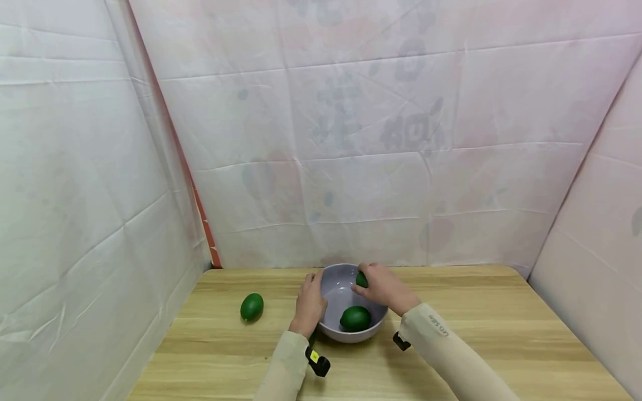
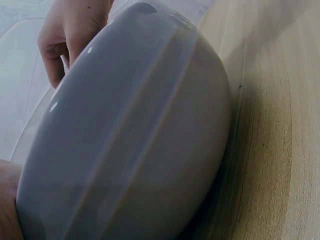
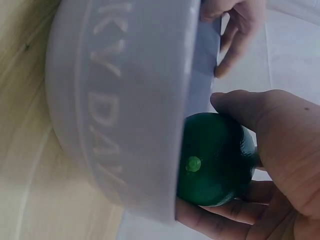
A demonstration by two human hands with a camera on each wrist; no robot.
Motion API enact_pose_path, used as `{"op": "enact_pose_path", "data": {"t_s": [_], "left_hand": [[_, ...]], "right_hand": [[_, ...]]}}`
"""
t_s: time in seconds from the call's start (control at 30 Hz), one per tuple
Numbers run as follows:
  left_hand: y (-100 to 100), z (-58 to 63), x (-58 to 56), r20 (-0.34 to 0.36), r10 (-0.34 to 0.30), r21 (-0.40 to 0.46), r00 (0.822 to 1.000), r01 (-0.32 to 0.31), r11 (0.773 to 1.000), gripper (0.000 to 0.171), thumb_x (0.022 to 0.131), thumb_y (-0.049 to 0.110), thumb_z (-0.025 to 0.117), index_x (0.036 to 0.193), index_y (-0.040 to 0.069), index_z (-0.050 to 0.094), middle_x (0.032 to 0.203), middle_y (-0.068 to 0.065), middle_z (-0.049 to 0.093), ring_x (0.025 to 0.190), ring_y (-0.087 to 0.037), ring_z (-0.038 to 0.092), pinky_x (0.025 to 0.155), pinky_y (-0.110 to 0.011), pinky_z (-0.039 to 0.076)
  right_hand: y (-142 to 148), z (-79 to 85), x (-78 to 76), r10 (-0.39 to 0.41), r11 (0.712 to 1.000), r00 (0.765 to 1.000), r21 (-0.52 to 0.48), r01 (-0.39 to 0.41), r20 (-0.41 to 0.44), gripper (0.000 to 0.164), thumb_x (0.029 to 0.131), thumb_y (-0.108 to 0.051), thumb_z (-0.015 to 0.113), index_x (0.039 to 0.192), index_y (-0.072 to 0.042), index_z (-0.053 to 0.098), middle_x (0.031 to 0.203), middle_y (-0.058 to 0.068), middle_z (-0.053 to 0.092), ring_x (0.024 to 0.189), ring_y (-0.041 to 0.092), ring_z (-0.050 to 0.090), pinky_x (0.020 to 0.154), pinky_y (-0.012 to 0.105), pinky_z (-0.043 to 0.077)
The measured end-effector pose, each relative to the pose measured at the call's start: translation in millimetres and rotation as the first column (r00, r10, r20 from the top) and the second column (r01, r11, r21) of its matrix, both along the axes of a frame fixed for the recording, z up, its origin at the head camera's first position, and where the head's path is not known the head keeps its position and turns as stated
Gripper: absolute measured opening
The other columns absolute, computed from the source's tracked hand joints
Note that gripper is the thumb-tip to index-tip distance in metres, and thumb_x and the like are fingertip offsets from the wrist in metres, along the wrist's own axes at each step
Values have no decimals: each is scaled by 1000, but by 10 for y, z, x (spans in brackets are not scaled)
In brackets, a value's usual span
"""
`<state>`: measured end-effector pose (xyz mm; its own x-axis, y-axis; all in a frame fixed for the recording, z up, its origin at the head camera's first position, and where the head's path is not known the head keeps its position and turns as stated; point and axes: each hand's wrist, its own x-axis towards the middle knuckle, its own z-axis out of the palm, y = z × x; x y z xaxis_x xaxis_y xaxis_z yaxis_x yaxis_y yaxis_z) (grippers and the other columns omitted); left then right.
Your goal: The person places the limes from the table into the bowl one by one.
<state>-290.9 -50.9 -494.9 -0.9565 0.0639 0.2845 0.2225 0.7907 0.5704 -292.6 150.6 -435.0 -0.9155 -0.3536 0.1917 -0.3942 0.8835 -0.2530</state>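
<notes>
A grey-lavender bowl (image 1: 333, 303) stands on the table, its outer wall filling much of both wrist views. My left hand (image 1: 308, 305) grips its left rim. At the bowl's right side my right hand (image 1: 383, 287) holds a green lime (image 3: 215, 160) at the rim, fingers around it and the thumb on its other side. That lime's light green stem end faces the right wrist camera. Another lime (image 1: 355, 319) lies inside the bowl, toward the near side. Beside my left wrist a sliver of green (image 1: 312, 338) shows, mostly hidden by the arm.
One more lime (image 1: 252, 307) lies on the wooden table (image 1: 210, 351), left of the bowl. White cloth (image 1: 351, 195) hangs behind the table and at both sides. Raised lettering (image 3: 107, 107) runs along the bowl's outer wall.
</notes>
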Motion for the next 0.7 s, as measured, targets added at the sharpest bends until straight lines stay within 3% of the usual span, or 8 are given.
{"op": "enact_pose_path", "data": {"t_s": [0.33, 0.7], "left_hand": [[0, -11, 13, 12, -8, 15, 1000, 8, 1000, 69, 84, -8, 68, 148, 10, 51, 137, -19, 57, 118, -38, 62, 95, -53, 57], [-10, -36, 15, -6, -22, 21, 1000, 22, 1000, 68, 85, -8, 69, 148, 9, 50, 136, -20, 56, 117, -39, 62, 93, -53, 57]], "right_hand": [[-77, -161, -18, 8, 1000, 1000, 22, -7, -6, 50, 88, -31, 78, 123, 3, 66, 107, 18, 74, 81, 19, 65, 68, 36, 54], [-136, -237, -18, 9, 998, 1000, 60, -10, 19, 45, 89, -30, 78, 119, 1, 67, 101, 14, 73, 77, 17, 59, 68, 36, 52]]}}
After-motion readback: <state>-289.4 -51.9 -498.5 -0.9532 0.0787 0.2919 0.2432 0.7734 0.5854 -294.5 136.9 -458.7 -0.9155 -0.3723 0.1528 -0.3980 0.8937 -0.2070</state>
